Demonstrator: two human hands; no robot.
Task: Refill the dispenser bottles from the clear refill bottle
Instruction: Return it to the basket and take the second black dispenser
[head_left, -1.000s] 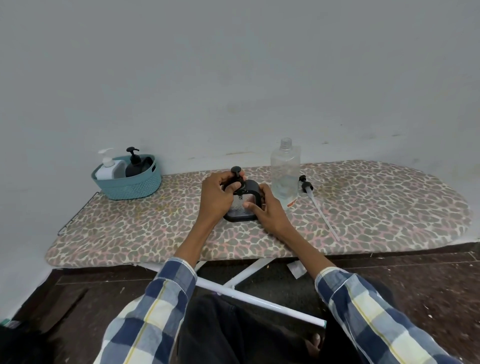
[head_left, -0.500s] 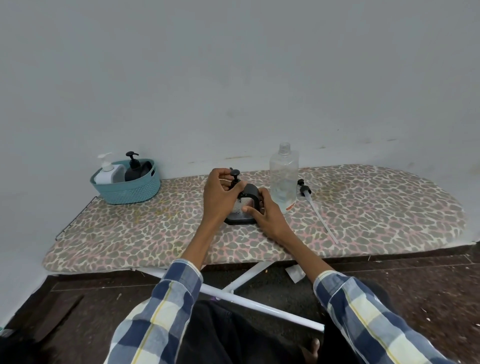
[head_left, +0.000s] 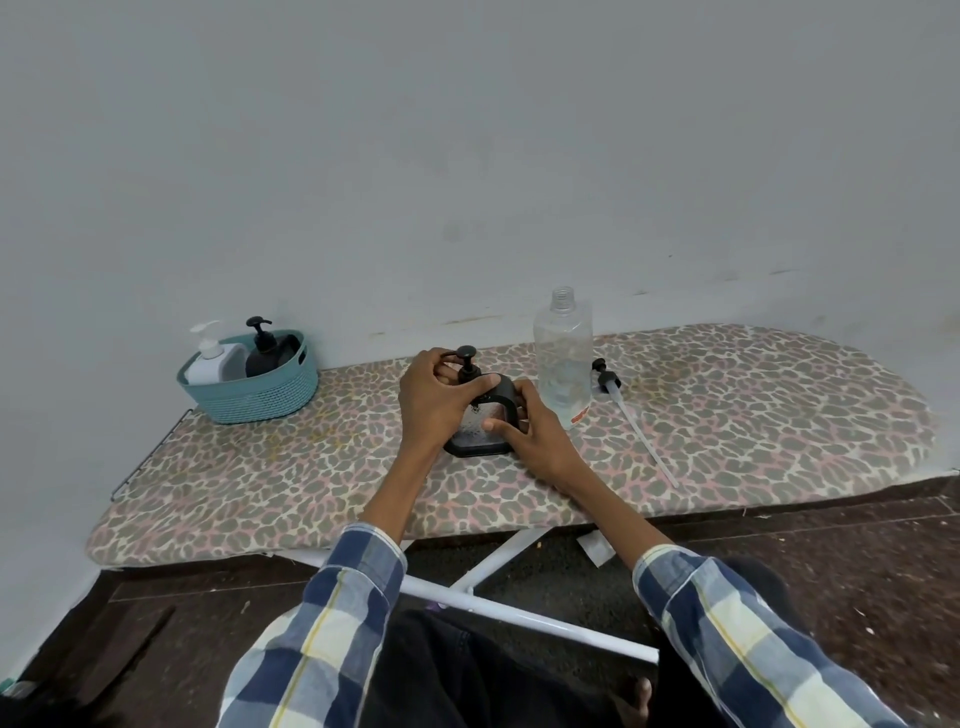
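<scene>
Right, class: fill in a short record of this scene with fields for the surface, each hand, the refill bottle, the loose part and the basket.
surface: leopard-print ironing board
left hand: grips the black pump head of the black-framed clear dispenser bottle
right hand: holds that bottle's body
refill bottle: clear plastic refill bottle, upright, uncapped, just right of the hands
loose part: black pump with long dip tube, lying on the board
basket: teal woven basket holding a white pump bottle and a black pump bottle
</scene>
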